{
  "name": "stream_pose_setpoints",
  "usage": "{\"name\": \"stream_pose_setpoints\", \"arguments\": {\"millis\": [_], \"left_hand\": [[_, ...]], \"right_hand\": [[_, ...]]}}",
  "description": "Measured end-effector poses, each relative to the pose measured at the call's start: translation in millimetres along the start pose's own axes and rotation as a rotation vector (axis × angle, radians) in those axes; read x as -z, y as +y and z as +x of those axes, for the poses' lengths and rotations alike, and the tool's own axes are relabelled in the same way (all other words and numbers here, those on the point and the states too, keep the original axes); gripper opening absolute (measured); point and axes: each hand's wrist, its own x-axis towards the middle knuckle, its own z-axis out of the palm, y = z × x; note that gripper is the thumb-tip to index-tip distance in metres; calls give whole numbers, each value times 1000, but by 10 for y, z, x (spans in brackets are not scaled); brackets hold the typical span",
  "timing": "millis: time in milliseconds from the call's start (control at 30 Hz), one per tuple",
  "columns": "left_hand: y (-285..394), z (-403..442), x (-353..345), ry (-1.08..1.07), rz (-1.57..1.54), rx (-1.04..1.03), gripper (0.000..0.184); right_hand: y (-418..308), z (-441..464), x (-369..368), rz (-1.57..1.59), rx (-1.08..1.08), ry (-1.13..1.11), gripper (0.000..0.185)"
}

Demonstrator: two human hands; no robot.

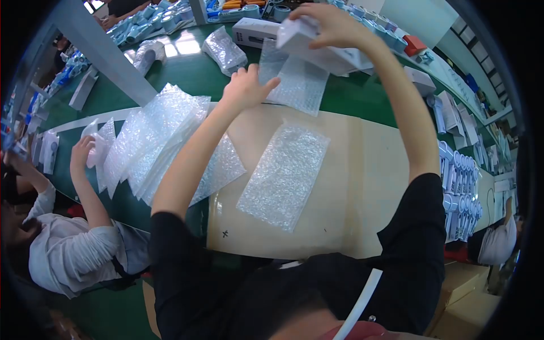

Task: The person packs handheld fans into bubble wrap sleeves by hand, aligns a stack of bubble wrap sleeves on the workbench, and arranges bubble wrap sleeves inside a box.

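Observation:
My right hand grips a white box at the far side of the table, slightly smeared by motion. Beneath that box lies a bubble-wrap bag on the green surface. My left hand is held over the cardboard's far edge, thumb and fingers apart, with nothing in it. Closer to me, a flat bubble-wrap bag rests on the cardboard sheet. To the left of my left forearm, a fanned pile of bubble-wrap bags overlaps the cardboard's edge.
A bubble-wrapped package and a printed white box lie beyond my left hand. At the left, a co-worker's hand touches bubble wrap. A slanted white post stands there. White handled items are stacked at right.

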Motion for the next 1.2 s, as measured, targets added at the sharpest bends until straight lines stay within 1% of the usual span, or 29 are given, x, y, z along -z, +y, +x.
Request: {"name": "stream_pose_setpoints", "arguments": {"millis": [33,67,133,167,200,233,267,300,333,367,400,433,467,533,600,633,700,733,767,800,867,900,1000,1067,1100,1133,1167,1200], "left_hand": [[45,197,-217,17,51,115,87],[90,295,-308,-7,93,130,95],[214,469,-420,-42,179,153,110],[196,563,-486,-30,112,164,105],[138,694,-515,-49,-27,153,102],[53,829,-513,-69,-162,144,100],[-10,890,-494,-89,-296,139,98],[30,807,-337,0,-512,87,77],[166,552,-4,-55,-948,4,60],[330,270,414,-199,-1178,8,52],[405,2,707,-289,-1320,-43,53],[492,-337,898,-278,-1308,20,59],[479,-666,931,-283,-1194,129,66],[227,-1124,575,-329,-882,122,70],[139,-1550,260,-416,-570,167,68],[122,-1684,118,-274,-314,-19,68],[163,-1818,-98,23,204,-392,69],[228,-1811,-98,-56,129,-343,70],[304,-1779,-70,-130,54,-292,71],[404,-1762,-26,-198,-22,-240,72],[526,-1719,70,-313,-299,-101,74],[560,-1674,166,-362,-436,-40,75],[638,-1596,665,58,-422,-276,77],[412,-1523,1234,146,-244,-214,74],[213,-1465,1549,163,-299,-165,67],[8,-1436,1855,265,-234,-62,59],[-175,-1420,2167,228,-235,-64,51],[-444,-1397,2425,173,-148,4,46]], "right_hand": [[71,-138,93,23,-18,-83,62],[127,-262,181,43,-35,-166,61],[98,-636,164,-67,-51,-271,57],[126,-845,37,-64,3,-253,54],[159,-1020,-83,-122,34,-307,55],[144,-1181,-186,-82,-33,-406,55],[67,-1302,-219,-163,-95,-545,58],[27,-1422,-271,-198,-72,-438,58],[19,-1508,-309,-226,-45,-332,58],[17,-1521,-310,-190,-59,-264,57],[0,-1511,-298,-147,-74,-195,56],[-49,-1506,-294,-95,-94,-130,55],[-118,-1490,-253,-146,-103,-54,43],[-133,-1452,-154,-34,-175,-48,35],[-229,-1430,-131,97,-327,22,29],[-340,-1420,-85,161,-383,1,26],[-604,-1416,-23,292,-458,-186,26],[-719,-1416,-8,354,-488,-285,26],[-796,-1430,3,477,-481,-486,50],[-916,-1496,4,465,-414,-459,59],[-1132,-1590,-131,441,-290,-408,78],[-1097,-1595,-210,507,-217,-355,97],[-1166,-1489,79,1183,-453,-249,94],[-1193,-1375,224,1279,-432,-231,81],[-1211,-1329,280,1330,-423,-220,74],[-1232,-1288,306,1381,-412,-205,68],[-1271,-1248,255,1306,-366,-185,54],[-1297,-1191,203,1313,-368,-241,52]]}}
